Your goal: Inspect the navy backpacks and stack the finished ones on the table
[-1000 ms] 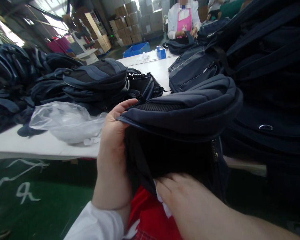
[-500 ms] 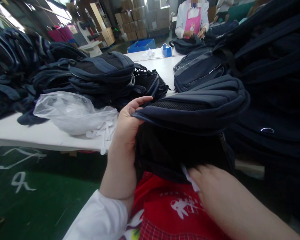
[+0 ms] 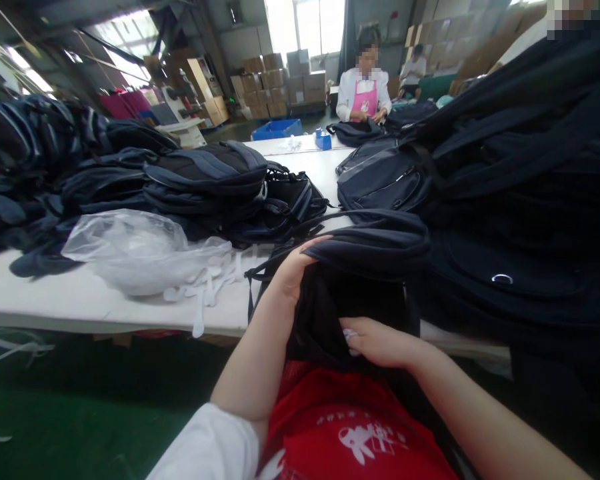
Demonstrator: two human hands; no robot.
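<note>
A dark navy backpack [image 3: 380, 247] stands in front of me at the table edge, its main compartment gaping toward me. My left hand [image 3: 299, 265] is closed on the left edge of the raised front panel, thumb on top and the other fingers hidden beneath. At the mouth of the black-lined compartment, my right hand [image 3: 377, 341] pinches a small crumpled white piece [image 3: 349, 335], its kind unclear. That hand is just inside the lower opening, close to the lining. A clear plastic bag [image 3: 130, 253] and loose white strips [image 3: 207, 290] lie left of my left hand.
Stacked backpacks [image 3: 210, 173] cover the table's left side. A tall heap of dark backpacks [image 3: 525, 220] rises close on my right. Across the white table [image 3: 300, 160] are a blue tape dispenser [image 3: 323, 139], a blue bin [image 3: 277, 129] and a person in a pink apron [image 3: 365, 100] handling a bag.
My view has tilted up. The backpack's raised panel sits farther off, with my left hand still gripping its edge. My right hand has shifted left at the opening, the white piece now bunched in its fingers.
</note>
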